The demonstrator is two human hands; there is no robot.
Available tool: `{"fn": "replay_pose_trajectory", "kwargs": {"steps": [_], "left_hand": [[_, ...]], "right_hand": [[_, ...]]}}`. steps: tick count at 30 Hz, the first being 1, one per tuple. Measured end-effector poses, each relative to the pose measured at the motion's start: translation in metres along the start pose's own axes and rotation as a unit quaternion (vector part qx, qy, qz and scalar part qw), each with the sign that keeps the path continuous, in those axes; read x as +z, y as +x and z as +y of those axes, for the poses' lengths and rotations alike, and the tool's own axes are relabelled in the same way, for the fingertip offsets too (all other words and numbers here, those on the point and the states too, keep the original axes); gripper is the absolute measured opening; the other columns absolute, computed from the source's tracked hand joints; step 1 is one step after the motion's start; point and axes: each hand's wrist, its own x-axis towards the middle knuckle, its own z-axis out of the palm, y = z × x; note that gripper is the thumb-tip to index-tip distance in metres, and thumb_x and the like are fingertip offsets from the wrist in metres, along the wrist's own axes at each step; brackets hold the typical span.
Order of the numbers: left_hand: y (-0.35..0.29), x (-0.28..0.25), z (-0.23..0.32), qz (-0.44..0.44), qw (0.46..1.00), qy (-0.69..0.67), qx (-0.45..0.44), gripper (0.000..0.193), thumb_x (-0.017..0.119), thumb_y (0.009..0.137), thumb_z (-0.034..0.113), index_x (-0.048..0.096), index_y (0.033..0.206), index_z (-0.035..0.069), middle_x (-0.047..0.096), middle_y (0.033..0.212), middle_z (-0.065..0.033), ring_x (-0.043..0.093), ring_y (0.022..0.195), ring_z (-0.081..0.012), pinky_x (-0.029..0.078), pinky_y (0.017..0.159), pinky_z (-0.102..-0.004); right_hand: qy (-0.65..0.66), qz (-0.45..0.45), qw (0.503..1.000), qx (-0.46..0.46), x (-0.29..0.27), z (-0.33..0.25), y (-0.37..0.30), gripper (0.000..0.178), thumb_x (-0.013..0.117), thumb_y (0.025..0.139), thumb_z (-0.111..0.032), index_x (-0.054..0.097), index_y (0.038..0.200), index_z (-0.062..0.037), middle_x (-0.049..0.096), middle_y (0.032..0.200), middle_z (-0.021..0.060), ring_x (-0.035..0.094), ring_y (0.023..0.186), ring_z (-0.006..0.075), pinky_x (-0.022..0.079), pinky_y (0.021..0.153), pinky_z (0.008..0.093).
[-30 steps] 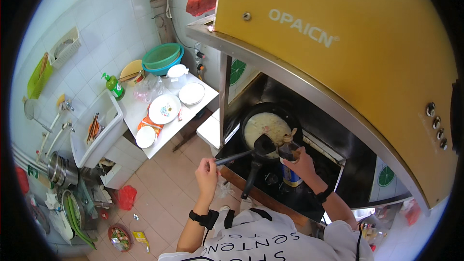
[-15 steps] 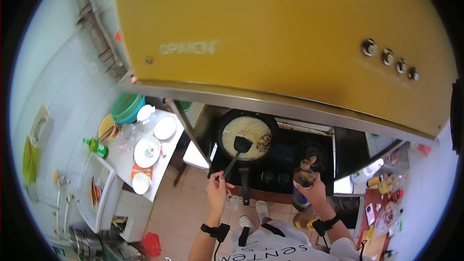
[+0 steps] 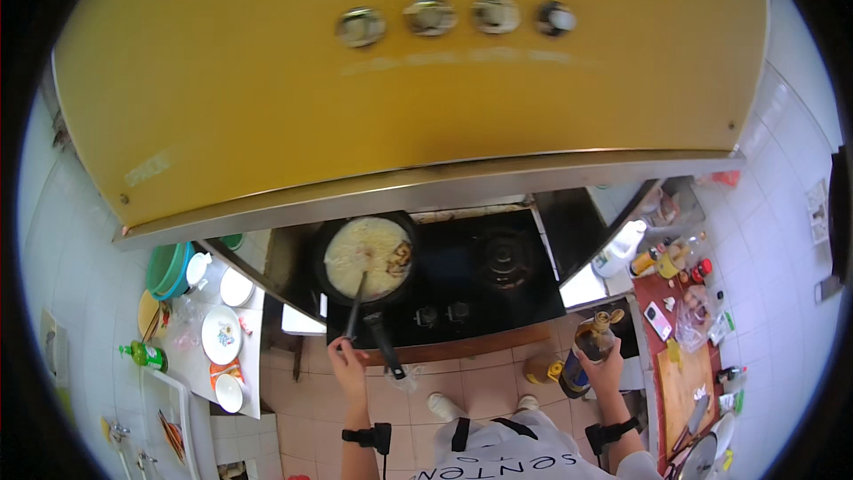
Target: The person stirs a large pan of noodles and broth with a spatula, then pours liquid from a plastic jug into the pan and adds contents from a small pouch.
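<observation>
My left hand [image 3: 347, 363] is closed around the handle of a spatula [image 3: 356, 304] that slants up into a frying pan. Its blade is now hidden in the food. The pan's long black handle [image 3: 385, 347] points toward me, just right of that hand. Pale, creamy liquid [image 3: 360, 249] fills the pan, with a dark brown clump [image 3: 400, 258] at its right side. Off the stove's right front corner, my right hand [image 3: 606, 368] grips a bottle of dark liquid [image 3: 593, 343]. The bottle's yellowish flip cap stands up.
The black stove [image 3: 453, 276] has a second burner [image 3: 505, 258] at right. Low overhead hangs a yellow range hood [image 3: 400, 116]. Plates [image 3: 221, 335] and bowls stand on the left table. A right-hand counter holds a phone [image 3: 657, 320], cutting board [image 3: 680, 382], knife [image 3: 697, 413] and several bottles.
My view has swung to the right. The bottle has moved rightward, away from the front of the stove. The spatula's blade, visible on the food before, has sunk into it.
</observation>
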Motion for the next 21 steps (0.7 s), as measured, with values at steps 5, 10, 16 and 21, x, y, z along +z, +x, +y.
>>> {"fn": "replay_pose_trajectory", "kwargs": {"steps": [5,10,16,21], "left_hand": [[-0.056,0.046,-0.004,0.098,0.991,0.003,0.095,0.021,0.043,0.094,0.020,0.040,0.111,0.009,0.044,0.059,0.0003,0.039,0.048,-0.0053,0.028,0.042,-0.0185],[-0.097,0.087,-0.035,0.081,0.995,-0.036,0.055,0.020,0.041,0.092,0.009,0.039,0.111,0.009,0.043,0.065,-0.0004,0.039,0.054,-0.0050,0.029,0.045,-0.0175],[-0.189,0.168,-0.036,0.043,0.995,0.079,0.037,0.022,0.040,0.088,0.003,0.039,0.110,0.009,0.044,0.066,-0.0008,0.040,0.055,-0.0058,0.029,0.045,-0.0178],[-0.259,0.189,-0.064,0.106,0.994,0.008,-0.001,0.025,0.040,0.087,0.002,0.040,0.110,0.010,0.046,0.067,-0.0014,0.039,0.053,-0.0052,0.027,0.044,-0.0172]], "right_hand": [[0.073,0.086,0.994,-0.013,-0.033,0.052,0.011,0.053,0.078,0.062,-0.019,0.047,0.102,-0.0012,0.055,0.097,0.0147,0.056,0.092,0.0272,0.045,0.081,0.0347],[-0.039,0.130,0.990,-0.042,-0.067,0.126,0.048,0.060,0.080,0.056,-0.028,0.051,0.101,-0.0002,0.049,0.100,0.0141,0.047,0.100,0.0311,0.040,0.085,0.0397],[0.029,0.174,0.984,-0.008,-0.100,0.229,0.129,0.057,0.082,0.056,-0.027,0.053,0.099,-0.0016,0.055,0.093,0.0139,0.051,0.093,0.0305,0.041,0.085,0.0406],[0.071,0.206,0.976,-0.019,-0.120,0.310,0.206,0.050,0.080,0.058,-0.016,0.056,0.097,0.0014,0.057,0.094,0.0138,0.055,0.089,0.0270,0.043,0.081,0.0374]]}}
